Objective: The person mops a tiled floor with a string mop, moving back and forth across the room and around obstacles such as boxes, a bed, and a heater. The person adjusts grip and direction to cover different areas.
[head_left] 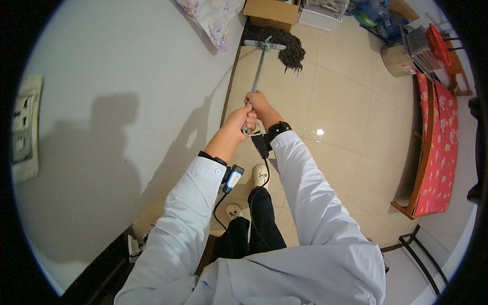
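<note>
A mop (258, 71) with a grey metal handle slants away from me across the floor. My left hand (239, 122) is wrapped round the handle close to its near end. Just beyond it, my right hand (258, 102) grips the same handle, fingers closed. The dark, stringy mop head (292, 51) lies on the tiles by the left wall, in front of a cardboard box. A light crossbar joins it to the handle, with something green tied at the joint. A pale loop hangs at the handle's near end.
The cardboard box (272, 14) and a white container (319, 19) stand at the far end. Plastic bottles (376, 18) and a round bin (397, 60) are at the far right. A wooden bench with a red flowered cover (441, 147) lines the right wall. Flowered cloth (216, 20) hangs at the left wall.
</note>
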A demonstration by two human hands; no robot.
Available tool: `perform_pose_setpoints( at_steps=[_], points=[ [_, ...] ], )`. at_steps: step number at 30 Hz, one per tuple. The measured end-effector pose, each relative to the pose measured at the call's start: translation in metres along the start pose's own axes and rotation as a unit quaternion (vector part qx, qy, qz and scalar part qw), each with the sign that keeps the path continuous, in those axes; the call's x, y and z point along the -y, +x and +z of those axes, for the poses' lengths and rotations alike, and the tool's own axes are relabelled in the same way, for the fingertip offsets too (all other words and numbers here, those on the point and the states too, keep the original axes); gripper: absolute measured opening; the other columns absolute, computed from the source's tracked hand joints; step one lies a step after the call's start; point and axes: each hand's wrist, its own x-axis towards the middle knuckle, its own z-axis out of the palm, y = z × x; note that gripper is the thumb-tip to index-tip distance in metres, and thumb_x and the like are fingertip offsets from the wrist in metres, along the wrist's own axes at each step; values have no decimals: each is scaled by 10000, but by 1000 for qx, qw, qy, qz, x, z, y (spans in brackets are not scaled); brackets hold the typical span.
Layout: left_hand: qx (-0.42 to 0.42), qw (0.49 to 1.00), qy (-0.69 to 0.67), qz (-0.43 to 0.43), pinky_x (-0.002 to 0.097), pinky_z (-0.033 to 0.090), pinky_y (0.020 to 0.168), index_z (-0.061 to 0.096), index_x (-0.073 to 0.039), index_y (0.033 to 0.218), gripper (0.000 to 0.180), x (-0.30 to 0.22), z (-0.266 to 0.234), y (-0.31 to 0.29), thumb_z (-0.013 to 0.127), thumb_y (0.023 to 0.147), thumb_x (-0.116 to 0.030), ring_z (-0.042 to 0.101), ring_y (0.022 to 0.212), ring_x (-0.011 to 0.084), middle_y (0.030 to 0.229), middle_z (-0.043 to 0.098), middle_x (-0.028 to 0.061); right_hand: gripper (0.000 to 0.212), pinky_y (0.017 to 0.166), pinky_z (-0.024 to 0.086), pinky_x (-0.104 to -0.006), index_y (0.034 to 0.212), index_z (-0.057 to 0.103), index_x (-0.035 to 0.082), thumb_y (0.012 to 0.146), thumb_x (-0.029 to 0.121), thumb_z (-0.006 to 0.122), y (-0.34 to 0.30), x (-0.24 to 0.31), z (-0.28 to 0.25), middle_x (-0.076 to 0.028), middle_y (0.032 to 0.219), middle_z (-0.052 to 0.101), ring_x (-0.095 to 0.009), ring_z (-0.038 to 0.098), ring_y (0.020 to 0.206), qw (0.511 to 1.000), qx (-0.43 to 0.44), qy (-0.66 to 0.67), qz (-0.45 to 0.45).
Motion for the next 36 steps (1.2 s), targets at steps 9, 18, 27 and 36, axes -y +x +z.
perform_pose_setpoints(
  at_steps=[9,18,27,36],
  points=[
    [-21,997,-11,-72,170,264,337,426,-126,771,214,-16,17,-35,429,892,-302,308,409,26,550,377,-52,258,375,403,-355,835,426,-100,698,107,494,-31,35,15,-163,635,513,-235,506,493,997,-8,-77,0],
    [-40,993,-48,-103,163,280,337,425,-95,801,186,48,-16,-183,420,898,-254,320,404,33,559,381,-41,184,374,409,-353,649,491,-81,711,92,502,-171,-28,44,-132,532,500,-251,523,450,988,70,-130,46],
    [13,988,-85,-124,193,333,364,372,-88,704,158,107,-41,-276,419,855,-89,350,404,70,538,367,-15,193,553,438,-290,798,547,-5,681,148,559,-346,-42,52,-87,691,571,-171,532,622,970,127,-177,-104],
    [55,991,-56,-108,261,437,467,393,-18,683,106,114,45,-320,420,775,28,426,468,140,573,422,52,185,632,442,-257,815,522,60,728,216,570,-419,-56,4,-57,806,563,-116,509,735,910,174,-91,-365]
  ],
)
